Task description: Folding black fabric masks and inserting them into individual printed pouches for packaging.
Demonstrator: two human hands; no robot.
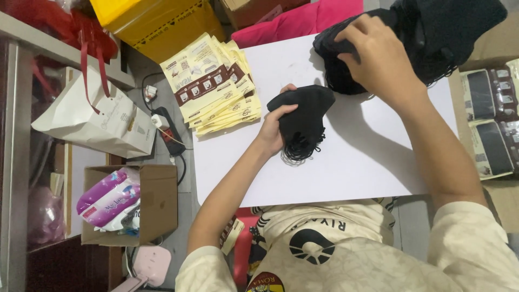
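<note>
My left hand (274, 125) grips a small stack of black face masks (304, 120) over the white board (367, 162), with their ear loops hanging onto it. My right hand (376, 57) rests on a large pile of black masks (427, 32) at the board's far right, fingers curled on the top ones. A fanned stack of cream and brown paper packets (216, 84) lies at the board's far left corner, just left of my left hand.
Filled packets (492, 124) lie on cardboard at the right. At left are a white paper bag with red handles (92, 116), a power strip (165, 127), and an open cardboard box (157, 203) holding a purple pack. A yellow box (157, 21) and pink cloth (303, 21) sit behind.
</note>
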